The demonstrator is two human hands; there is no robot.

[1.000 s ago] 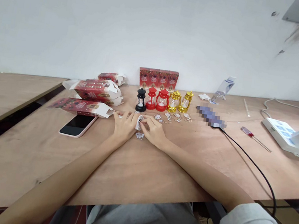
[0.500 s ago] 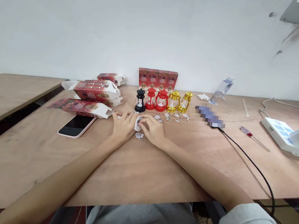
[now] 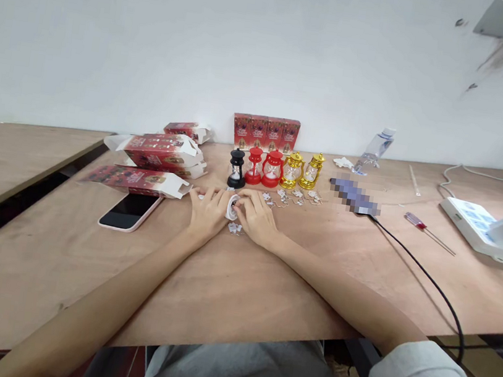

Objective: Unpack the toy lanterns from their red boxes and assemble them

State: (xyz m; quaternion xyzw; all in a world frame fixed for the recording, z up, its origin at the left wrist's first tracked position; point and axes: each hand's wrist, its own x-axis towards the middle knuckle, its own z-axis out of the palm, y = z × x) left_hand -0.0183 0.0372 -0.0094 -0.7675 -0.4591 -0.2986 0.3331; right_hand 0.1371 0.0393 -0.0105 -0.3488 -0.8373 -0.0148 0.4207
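Observation:
Between my hands is a white round piece [image 3: 230, 208], its ring-shaped end with a dark centre turned towards me; the remainder is hidden by my fingers. My left hand [image 3: 209, 210] is closed around its left side. From the right, my right hand [image 3: 256, 219] has thumb and fingertips pinched at the dark centre. Just below the piece lie small white parts with fine wire [image 3: 235, 228] on the table. Beyond my fingers stand a black lantern [image 3: 236, 174], two red lanterns, the nearer-left one [image 3: 254, 170] beside the other [image 3: 272, 171], and two gold lanterns [image 3: 291, 175].
Red printed boxes [image 3: 149, 182] and a phone [image 3: 129, 212] lie at left. Small upright red boxes [image 3: 266, 133] line the wall. To the right are a cabled, blurred-out device [image 3: 353, 195], a bottle [image 3: 373, 151], a screwdriver [image 3: 415, 221] and a power strip [image 3: 475, 226].
Both hands keep their hold on the white piece in nearly the same place. My right fingers have shifted slightly at its centre; the lanterns and boxes stay put.

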